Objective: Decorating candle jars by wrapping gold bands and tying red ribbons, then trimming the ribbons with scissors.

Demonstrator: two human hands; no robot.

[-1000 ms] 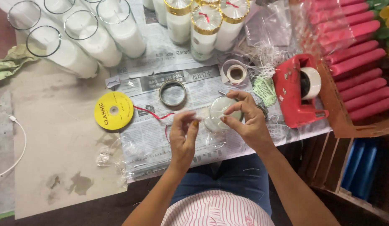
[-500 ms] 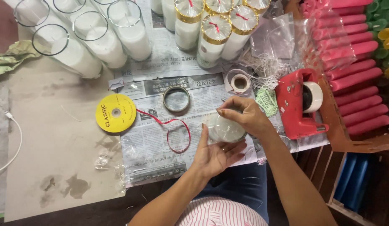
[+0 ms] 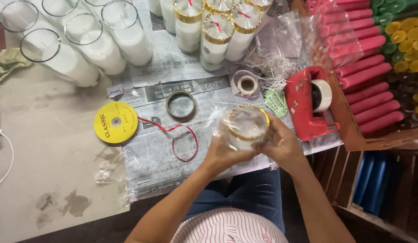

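Note:
Both hands hold a glass candle jar (image 3: 245, 127) with a gold rim, covered in clear plastic wrap, above the newspaper (image 3: 191, 130). My left hand (image 3: 224, 155) cups it from the lower left. My right hand (image 3: 281, 141) grips its right side. A yellow ribbon spool (image 3: 115, 122) lies to the left, and its red ribbon (image 3: 179, 143) loops across the newspaper beside my left hand. A gold ring band (image 3: 180, 104) lies just above the loop.
Several open glass candles (image 3: 101, 40) stand at the back left and wrapped gold-rimmed ones (image 3: 215, 31) at the back middle. A red tape dispenser (image 3: 310, 103) and a small tape roll (image 3: 247, 84) sit right of centre. Pink candles (image 3: 362, 67) fill a wooden crate at right.
The jar has been lifted and turned up toward the camera, with both hands now wrapped around it. The view has shifted slightly downward.

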